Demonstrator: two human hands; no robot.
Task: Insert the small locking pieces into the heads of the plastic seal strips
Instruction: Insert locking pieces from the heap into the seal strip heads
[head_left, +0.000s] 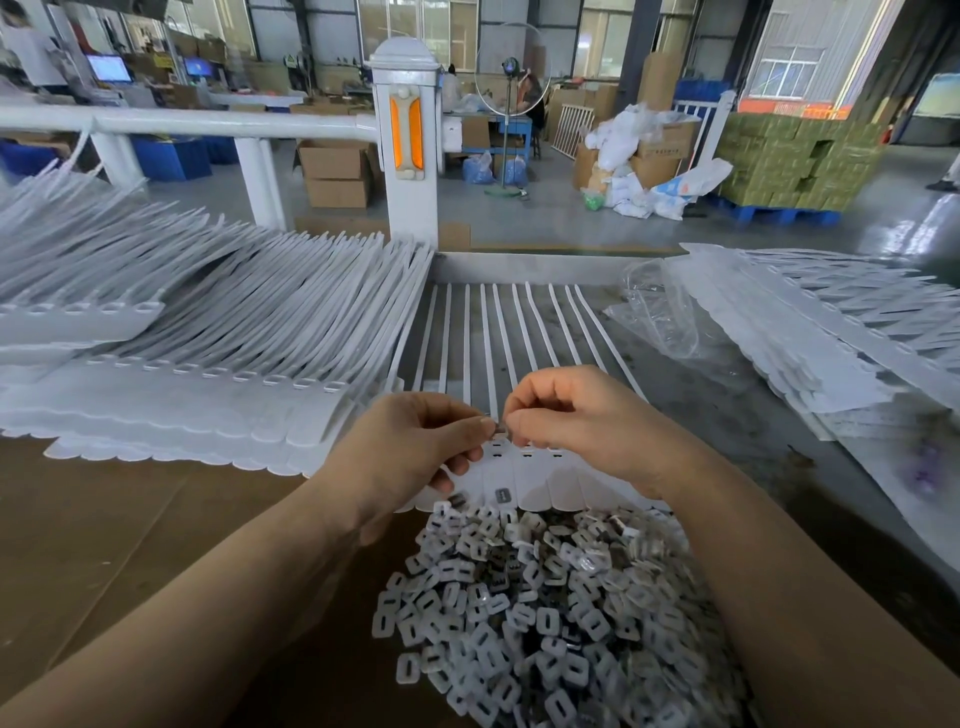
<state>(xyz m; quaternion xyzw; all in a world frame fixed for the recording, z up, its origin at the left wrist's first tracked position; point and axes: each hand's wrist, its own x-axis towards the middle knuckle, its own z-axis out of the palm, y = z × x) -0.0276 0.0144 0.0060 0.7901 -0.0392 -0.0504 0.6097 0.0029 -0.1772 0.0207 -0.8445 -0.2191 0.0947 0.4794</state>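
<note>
A sheet of joined white seal strips (524, 473) lies before me, heads toward me and thin tails fanning away. One small locking piece (503, 494) rests loose on a head. A heap of small white and grey locking pieces (545, 613) lies just in front of the heads. My left hand (410, 447) and my right hand (576, 415) meet above the heads, fingertips together, pinching a small locking piece (500, 427) between them. The heads under my hands are partly hidden.
Stacks of white seal strip sheets (197, 332) fill the left of the table, more sheets (810, 332) lie at the right beside a clear plastic bag (654, 306). Brown cardboard (104, 545) covers the near left. A white railing post (410, 140) stands behind.
</note>
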